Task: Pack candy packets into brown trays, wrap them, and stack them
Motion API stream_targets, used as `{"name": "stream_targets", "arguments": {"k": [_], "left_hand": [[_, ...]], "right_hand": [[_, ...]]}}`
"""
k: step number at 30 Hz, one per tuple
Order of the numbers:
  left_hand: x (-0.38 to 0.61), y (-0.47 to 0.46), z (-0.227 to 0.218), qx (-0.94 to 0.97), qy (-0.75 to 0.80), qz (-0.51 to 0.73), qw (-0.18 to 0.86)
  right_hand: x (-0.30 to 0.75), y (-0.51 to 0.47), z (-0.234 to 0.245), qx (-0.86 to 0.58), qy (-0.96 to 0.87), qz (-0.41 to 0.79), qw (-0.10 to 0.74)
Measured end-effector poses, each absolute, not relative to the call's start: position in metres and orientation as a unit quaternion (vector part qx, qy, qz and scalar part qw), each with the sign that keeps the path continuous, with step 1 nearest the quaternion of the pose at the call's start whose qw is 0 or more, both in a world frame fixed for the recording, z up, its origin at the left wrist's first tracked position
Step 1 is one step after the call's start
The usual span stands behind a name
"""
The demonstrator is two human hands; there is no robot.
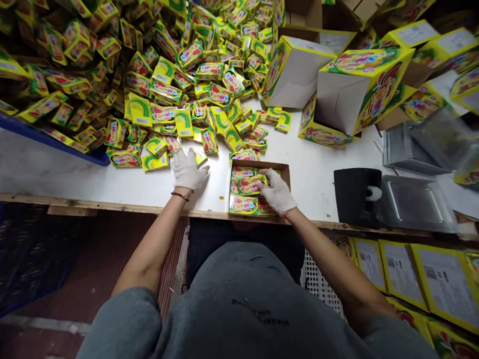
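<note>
My left hand (189, 171), in a whitish fabric glove with a beaded bracelet at the wrist, rests by the near edge of a pile of small yellow-and-green candy boxes (161, 114). Its fingers are spread, the tips touching or close to the nearest boxes, and it grips none. An open carton (285, 174) stands at the table's front edge, holding several of the same small boxes. Inside it, my gloved right hand (277, 193) has thumb and fingers closed on the end of one small candy box (247, 186), which lies over others. My palm hides the carton's right part.
A blue crate (56, 144) brimming with small boxes stands at left. Empty printed cartons (364, 89) are stacked at right. A black tape dispenser (355, 194) and clear plastic trays (415, 202) sit near the front edge. More cartons (400, 269) lie below the table.
</note>
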State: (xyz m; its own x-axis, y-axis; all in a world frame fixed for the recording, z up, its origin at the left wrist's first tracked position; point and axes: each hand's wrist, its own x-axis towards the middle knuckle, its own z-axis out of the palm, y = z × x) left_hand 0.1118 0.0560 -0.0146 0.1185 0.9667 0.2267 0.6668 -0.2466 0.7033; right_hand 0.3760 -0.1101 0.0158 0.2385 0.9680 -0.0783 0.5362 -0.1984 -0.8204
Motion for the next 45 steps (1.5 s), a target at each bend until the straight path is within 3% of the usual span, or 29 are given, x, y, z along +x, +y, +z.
{"name": "stream_targets", "arguments": {"k": [3, 6, 11, 13, 15, 18, 20, 27, 32, 36, 45], "left_hand": [[0.096, 0.060, -0.032, 0.682, 0.594, 0.330, 0.271], [0.096, 0.045, -0.029, 0.599, 0.605, 0.389, 0.352], [0.118, 0.018, 0.008, 0.288, 0.474, 0.465, 0.690], [0.128, 0.009, 0.026, 0.246, 0.409, 0.434, 0.764], [0.140, -0.001, 0.042, 0.282, 0.374, 0.402, 0.787], [0.159, -0.012, 0.058, 0.409, 0.354, 0.332, 0.773], [0.170, -0.013, 0.062, 0.511, 0.360, 0.282, 0.728], [0.170, 0.028, 0.043, 0.665, 0.504, 0.373, 0.405], [0.172, 0.073, 0.015, 0.693, 0.606, 0.293, 0.259], [0.184, 0.099, -0.001, 0.663, 0.634, 0.292, 0.270], [0.161, 0.080, -0.006, 0.454, 0.588, 0.463, 0.483]], "right_hand": [[0.367, -0.103, 0.007, -0.731, -0.531, 0.328, 0.276], [0.358, -0.098, 0.009, -0.745, -0.585, 0.264, 0.185], [0.360, -0.094, 0.026, -0.728, -0.659, 0.185, 0.035], [0.364, -0.091, 0.034, -0.712, -0.679, 0.171, 0.057], [0.368, -0.087, 0.044, -0.692, -0.682, 0.169, 0.163], [0.376, -0.078, 0.060, -0.630, -0.660, 0.217, 0.346], [0.382, -0.074, 0.068, -0.594, -0.646, 0.277, 0.390], [0.385, -0.080, 0.031, -0.700, -0.465, 0.298, 0.452], [0.368, -0.085, 0.001, -0.748, -0.459, 0.295, 0.379], [0.366, -0.079, 0.004, -0.760, -0.519, 0.228, 0.319], [0.365, -0.080, 0.021, -0.755, -0.603, 0.160, 0.201]]}}
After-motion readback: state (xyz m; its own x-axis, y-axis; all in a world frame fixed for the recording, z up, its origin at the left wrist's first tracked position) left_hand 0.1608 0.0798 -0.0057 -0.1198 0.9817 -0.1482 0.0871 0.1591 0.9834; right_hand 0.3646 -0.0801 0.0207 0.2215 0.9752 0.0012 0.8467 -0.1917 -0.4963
